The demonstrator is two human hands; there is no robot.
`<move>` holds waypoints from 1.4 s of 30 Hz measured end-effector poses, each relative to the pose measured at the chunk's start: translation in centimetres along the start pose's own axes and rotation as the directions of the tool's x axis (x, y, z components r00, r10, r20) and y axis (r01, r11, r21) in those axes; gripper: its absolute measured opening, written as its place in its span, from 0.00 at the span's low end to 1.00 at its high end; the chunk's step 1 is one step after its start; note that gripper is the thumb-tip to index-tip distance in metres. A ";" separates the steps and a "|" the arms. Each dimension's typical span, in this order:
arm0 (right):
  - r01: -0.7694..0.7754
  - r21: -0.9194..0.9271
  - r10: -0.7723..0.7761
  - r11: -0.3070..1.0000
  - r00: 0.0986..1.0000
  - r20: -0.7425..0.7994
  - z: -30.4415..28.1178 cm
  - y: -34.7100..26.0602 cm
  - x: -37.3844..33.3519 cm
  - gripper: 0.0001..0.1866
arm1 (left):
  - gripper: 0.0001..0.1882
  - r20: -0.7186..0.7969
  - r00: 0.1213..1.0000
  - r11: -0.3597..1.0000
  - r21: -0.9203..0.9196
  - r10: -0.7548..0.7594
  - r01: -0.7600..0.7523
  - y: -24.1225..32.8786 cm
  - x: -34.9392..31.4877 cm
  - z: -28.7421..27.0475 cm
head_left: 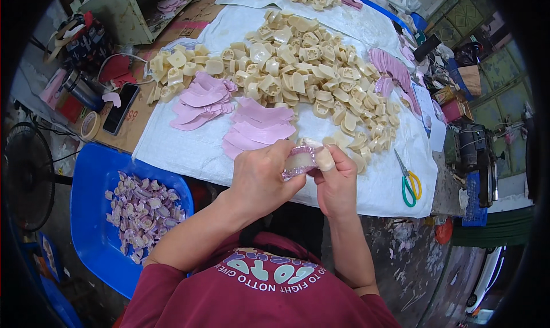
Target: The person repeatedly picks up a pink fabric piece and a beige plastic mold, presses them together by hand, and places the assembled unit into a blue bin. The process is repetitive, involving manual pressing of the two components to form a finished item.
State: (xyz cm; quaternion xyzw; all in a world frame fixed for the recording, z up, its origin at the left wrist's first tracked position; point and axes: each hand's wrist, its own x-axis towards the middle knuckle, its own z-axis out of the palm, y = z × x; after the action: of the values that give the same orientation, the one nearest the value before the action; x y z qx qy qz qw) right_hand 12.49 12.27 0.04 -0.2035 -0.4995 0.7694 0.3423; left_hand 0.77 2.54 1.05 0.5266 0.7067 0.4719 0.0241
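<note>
Near the table's front edge, my left hand (260,170) and my right hand (338,182) together hold one small piece, a cream block like a shoe heel, with glittery purple covering (300,163) round its rim. The fingers of my left hand pinch it from the left. My right hand grips the other end, its thumb and a fingertip wearing pale covers. Just beyond my left hand lie stacks of pink cut sheets (258,127). A large heap of bare cream heel-like blocks (303,64) spreads behind them.
On the left, a blue tub (86,213) holds many purple-covered pieces (146,210). Scissors (409,185) with green and yellow handles lie at the right on the white table cover (378,196). A phone (121,109), tape roll (90,125) and fan (28,176) are at the left.
</note>
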 end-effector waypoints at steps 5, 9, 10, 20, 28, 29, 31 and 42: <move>0.045 -0.227 -0.048 0.973 0.999 -0.005 0.5 1.5 1.4 0.10 | 0.19 -0.035 0.988 0.986 0.060 -0.151 0.153 -1.0 -0.3 0.6; -0.066 -0.005 0.065 0.998 0.995 -0.078 2.2 1.1 0.9 0.09 | 0.15 -0.072 0.974 0.976 -0.040 -0.215 0.213 -1.0 -0.3 0.2; 0.018 -0.192 -0.033 0.981 0.996 -0.077 2.2 1.6 0.9 0.09 | 0.16 -0.075 0.975 0.978 0.001 -0.210 0.211 -1.1 -0.4 0.2; 0.063 -0.369 -0.054 0.927 0.998 0.035 2.8 2.8 0.8 0.10 | 0.17 -0.072 0.968 0.968 0.059 -0.241 0.245 -2.5 -0.9 0.1; 0.037 -0.331 0.001 0.943 0.994 0.114 3.4 2.1 0.8 0.12 | 0.18 -0.042 0.971 0.970 0.064 -0.233 0.236 -3.2 -1.1 0.0; 0.040 -0.338 0.009 0.940 0.990 0.141 2.8 2.7 1.0 0.14 | 0.18 -0.047 0.975 0.973 0.072 -0.217 0.220 -3.3 -1.3 0.0; -0.020 -0.380 0.061 0.925 0.993 0.097 2.2 3.6 1.5 0.14 | 0.17 -0.051 0.979 0.977 0.072 -0.199 0.202 -3.5 -1.4 0.3; 0.025 -0.082 0.029 0.996 0.803 0.596 1.8 1.0 1.8 0.18 | 0.20 0.570 0.821 0.252 -0.792 -0.021 0.556 -4.4 -2.5 -4.0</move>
State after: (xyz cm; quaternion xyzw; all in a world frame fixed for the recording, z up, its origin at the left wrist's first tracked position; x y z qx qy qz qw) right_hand 9.80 12.16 -0.07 0.0335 -0.6142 0.7724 0.1583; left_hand -3.46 -1.94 -0.93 0.3586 0.3556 0.6421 0.5768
